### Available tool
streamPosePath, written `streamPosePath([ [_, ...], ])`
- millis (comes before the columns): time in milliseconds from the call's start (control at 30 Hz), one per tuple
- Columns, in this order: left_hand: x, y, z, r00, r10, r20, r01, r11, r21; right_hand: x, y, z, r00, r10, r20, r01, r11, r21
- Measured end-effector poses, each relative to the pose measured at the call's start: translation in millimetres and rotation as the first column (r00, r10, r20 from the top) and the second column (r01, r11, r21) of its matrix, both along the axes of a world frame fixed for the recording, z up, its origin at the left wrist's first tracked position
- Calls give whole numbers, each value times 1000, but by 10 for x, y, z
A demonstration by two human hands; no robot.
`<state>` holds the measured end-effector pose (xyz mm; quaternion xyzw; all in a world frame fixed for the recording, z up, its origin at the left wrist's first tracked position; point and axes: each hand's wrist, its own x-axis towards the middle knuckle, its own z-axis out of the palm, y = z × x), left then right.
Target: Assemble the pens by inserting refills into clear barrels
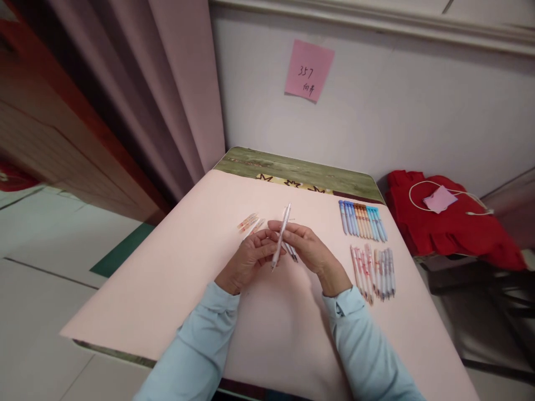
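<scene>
Above the middle of the table, a slim whitish pen (281,236) is held nearly upright between my two hands. My left hand (251,256) has its fingers closed around the pen's lower part. The thumb and fingers of my right hand (307,245) pinch it higher up. Partly hidden behind the hands, a dark-tipped pen (291,253) shows below; whether it lies on the table or is held I cannot tell. Just past my left hand lie several orange-marked pens (248,221).
At the table's right side are a row of blue and brown pens (363,221) and, nearer me, pink and grey pens (371,273). Pink paper (175,278) covers the table. A red cloth (443,223) with a cord lies to the right. A pink note (309,69) is on the wall.
</scene>
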<state>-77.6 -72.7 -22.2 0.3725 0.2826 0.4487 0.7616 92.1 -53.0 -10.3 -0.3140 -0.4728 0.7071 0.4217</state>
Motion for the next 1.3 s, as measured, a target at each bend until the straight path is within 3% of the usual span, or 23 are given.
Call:
streamPosePath([
  [233, 22, 0, 2, 1000, 5, 10, -5, 1000, -21, -44, 8, -21, 996, -77, 50, 81, 993, -85],
  [400, 7, 6, 1, 1000, 10, -4, -10, 1000, 3, -5, -7, 4, 999, 34, 10, -34, 999, -3],
  [600, 14, 5, -19, 1000, 16, 18, -16, 1000, -17, -41, -3, -8, 997, -67, 34, 69, 995, -73],
  [833, 13, -1, -6, 1000, 24, 9, -24, 1000, -18, -26, -1, -1, 1000, -8, 4, 8, 1000, -4],
  [1033, 77, 10, -57, 995, 96, 18, -95, 995, -36, -99, 10, -32, 984, -179, 12, 179, 979, -94],
  [1300, 31, -59, -14, 986, -155, -57, 152, 987, -54, -28, 23, -10, 976, -210, 58, 216, 967, -138],
])
